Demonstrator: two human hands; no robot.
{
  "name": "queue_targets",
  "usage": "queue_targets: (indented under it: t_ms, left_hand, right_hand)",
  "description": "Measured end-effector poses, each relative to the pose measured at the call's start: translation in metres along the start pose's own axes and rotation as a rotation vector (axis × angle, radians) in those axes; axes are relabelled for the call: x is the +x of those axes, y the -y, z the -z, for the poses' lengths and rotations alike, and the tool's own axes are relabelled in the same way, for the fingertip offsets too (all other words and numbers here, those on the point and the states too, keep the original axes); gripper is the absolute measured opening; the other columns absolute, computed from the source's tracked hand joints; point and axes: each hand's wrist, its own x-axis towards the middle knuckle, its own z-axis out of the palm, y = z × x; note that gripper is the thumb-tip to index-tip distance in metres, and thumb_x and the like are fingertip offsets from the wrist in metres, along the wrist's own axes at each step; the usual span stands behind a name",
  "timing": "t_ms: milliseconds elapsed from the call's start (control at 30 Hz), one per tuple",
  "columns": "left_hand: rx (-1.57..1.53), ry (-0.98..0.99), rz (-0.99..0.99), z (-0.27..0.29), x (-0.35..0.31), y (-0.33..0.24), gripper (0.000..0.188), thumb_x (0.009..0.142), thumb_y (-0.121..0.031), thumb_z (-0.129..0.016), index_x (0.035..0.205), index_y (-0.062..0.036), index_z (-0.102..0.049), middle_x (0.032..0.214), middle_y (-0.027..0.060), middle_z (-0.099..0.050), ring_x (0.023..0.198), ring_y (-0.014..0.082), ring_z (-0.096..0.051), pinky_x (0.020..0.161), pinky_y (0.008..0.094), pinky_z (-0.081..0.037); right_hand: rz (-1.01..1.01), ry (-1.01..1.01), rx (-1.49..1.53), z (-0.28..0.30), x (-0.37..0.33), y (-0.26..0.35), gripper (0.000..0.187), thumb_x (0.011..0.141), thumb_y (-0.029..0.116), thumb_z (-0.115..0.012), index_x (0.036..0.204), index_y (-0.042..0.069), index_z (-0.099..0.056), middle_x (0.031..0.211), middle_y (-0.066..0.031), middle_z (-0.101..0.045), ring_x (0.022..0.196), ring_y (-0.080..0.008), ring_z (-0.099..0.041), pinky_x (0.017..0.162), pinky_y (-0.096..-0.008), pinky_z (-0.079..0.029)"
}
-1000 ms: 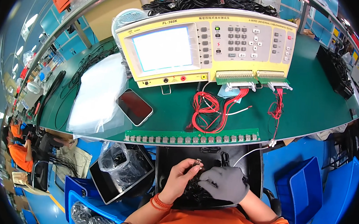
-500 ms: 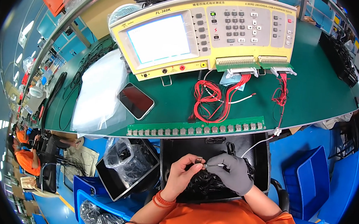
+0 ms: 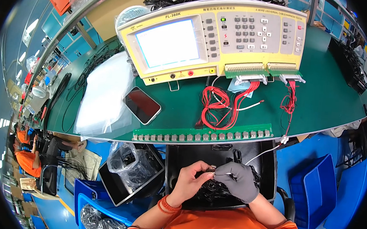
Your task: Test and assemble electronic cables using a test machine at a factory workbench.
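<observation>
Over a black tray [image 3: 179, 153] of coiled black cables [image 3: 213, 193], my two hands meet. My left hand [image 3: 190, 181], bare with an orange bead bracelet at the wrist, pinches a small metal-ended connector [image 3: 212, 168] between thumb and fingers. In a grey glove, my right hand [image 3: 240, 183] closes on a small plug whose exact kind is mostly covered by the fingers. Right at the fingertips, the plug and the connector touch; whether they are joined I cannot tell. A white cable [image 3: 268, 150] runs from behind the glove up to the table edge.
A yellow cable tester [image 3: 233, 61] with red wire bundles [image 3: 217, 110] stands on the green table [image 3: 319, 97]. Along its front edge lies a green socket board [image 3: 199, 136], with a phone [image 3: 143, 105] behind. A plastic-lined black bin [image 3: 116, 190] is left, a blue bin [image 3: 313, 189] right.
Both hands have shifted slightly right and down, still close together at the fingertips. The whole view has moved a little; the connector remains in the left fingers.
</observation>
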Motion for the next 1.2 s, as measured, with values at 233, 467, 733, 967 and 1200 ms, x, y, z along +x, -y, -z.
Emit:
queue_targets:
  t_ms: [233,467,733,967,1200]
  left_hand:
    - [-0.362,0.326,0.244,0.005,0.002,0.001,0.024,0.094,-0.017,-0.06,0.103,0.0048,-0.065,0.085,0.0042,-0.066,0.083,0.0081,-0.058,0.077,0.0221,-0.044]
    - [0.572,-0.229,-0.277,-0.003,0.022,-0.002,0.025,0.094,-0.023,-0.057,0.081,-0.0028,-0.063,0.067,0.0176,-0.058,0.065,0.0362,-0.06,0.052,0.0413,-0.043]
    - [-0.077,-0.179,0.101,-0.005,0.04,-0.016,0.044,0.102,-0.033,-0.043,0.083,0.0015,-0.064,0.063,0.0069,-0.062,0.053,0.0154,-0.057,0.049,0.0272,-0.042]
    - [-0.564,0.0,0.3,0.012,0.049,-0.025,0.042,0.102,-0.033,-0.044,0.083,0.0005,-0.061,0.068,0.0047,-0.057,0.053,0.0116,-0.048,0.048,0.0251,-0.033]
    - [0.613,-0.023,0.048,0.056,-0.023,-0.009,0.026,0.097,-0.025,-0.048,0.101,-0.0081,-0.067,0.083,0.0123,-0.067,0.074,0.0267,-0.067,0.065,0.0346,-0.052]
  right_hand:
    - [0.138,0.265,0.142,0.019,0.033,-0.007,0.011,0.081,0.001,-0.064,0.092,-0.001,-0.067,0.083,-0.0066,-0.065,0.086,-0.0161,-0.061,0.076,-0.0296,-0.049]
    - [-0.274,0.017,0.084,0.014,0.031,0.0,0.014,0.087,0.013,-0.066,0.094,0.001,-0.069,0.081,-0.0073,-0.069,0.067,-0.0149,-0.065,0.064,-0.0264,-0.049]
    - [-0.134,-0.121,-0.024,0.014,0.032,0.009,0.022,0.089,0.012,-0.065,0.108,0.004,-0.069,0.08,-0.0054,-0.07,0.065,-0.0087,-0.065,0.057,-0.0232,-0.049]
    - [-0.025,0.094,-0.318,0.021,0.081,0.046,0.011,0.09,0.015,-0.061,0.096,0.007,-0.066,0.074,-0.0038,-0.066,0.06,-0.0128,-0.065,0.056,-0.0286,-0.049]
    - [0.103,0.17,-0.237,0.005,0.04,0.028,0.004,0.09,0.014,-0.06,0.092,0.011,-0.062,0.062,-0.0013,-0.059,0.055,-0.0176,-0.062,0.051,-0.0299,-0.048]
